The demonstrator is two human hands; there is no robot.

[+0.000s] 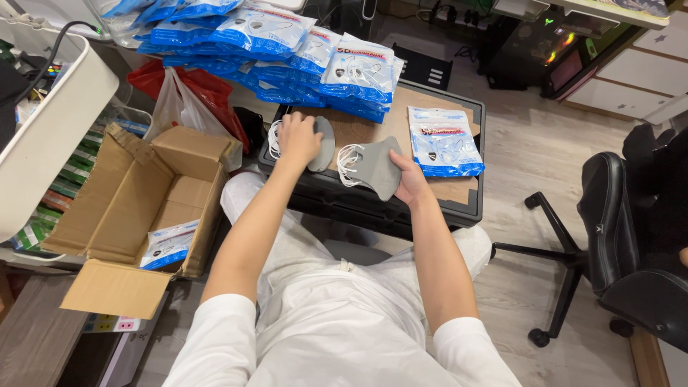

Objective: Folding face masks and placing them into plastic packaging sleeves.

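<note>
My left hand (297,137) rests on a grey face mask (326,140) with white ear loops, lying on a brown board (373,125) atop a black case. My right hand (410,179) holds a stack of grey face masks (376,166) by its right edge, its white loops hanging to the left. To the right of it lies a blue and white mask packet (443,141). A big pile of the same blue packets (287,54) covers the far side of the board.
An open cardboard box (136,193) with one blue packet (168,245) inside stands on the floor at my left. A red plastic bag (188,84) lies behind it. A black office chair (631,244) stands at the right. A white bin (50,122) is at far left.
</note>
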